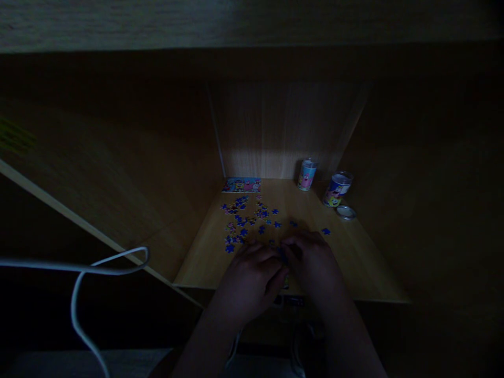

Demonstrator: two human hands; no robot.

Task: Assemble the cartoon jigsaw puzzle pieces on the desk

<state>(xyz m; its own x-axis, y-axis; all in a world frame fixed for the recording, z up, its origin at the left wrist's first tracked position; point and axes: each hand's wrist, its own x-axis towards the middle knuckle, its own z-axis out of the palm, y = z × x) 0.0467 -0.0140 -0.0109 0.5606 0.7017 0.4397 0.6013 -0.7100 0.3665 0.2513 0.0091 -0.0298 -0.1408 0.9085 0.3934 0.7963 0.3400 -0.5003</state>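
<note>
Here I am, both hands in close together over the front of the wooden shelf [366, 270]; my right hand [315, 257] has its fingers bent in, thumb and forefinger right at a dark blue puzzle piece [282, 255], though in this dim light I cannot tell whether they truly pinch it or only rest against it; my left hand [252, 275] curls in from the other side, fingertips near that same piece, and what it grips, if anything, I cannot tell; a small yellowish patch [285, 282] shows between my hands, too dark to read; ahead and to the left lie the loose puzzle pieces [243, 232], mostly blue, spread toward the cartoon picture card [242, 185] at the back; one stray piece [326, 231] sits off to the right, beyond my right hand; farther right, two printed canisters stand upright, the pink-and-blue canister [306, 176] farther back and the blue-and-yellow canister [337, 190] nearer, a round lid [346, 212] lying just beside it; a white cable [79, 294] loops at far left.
</note>
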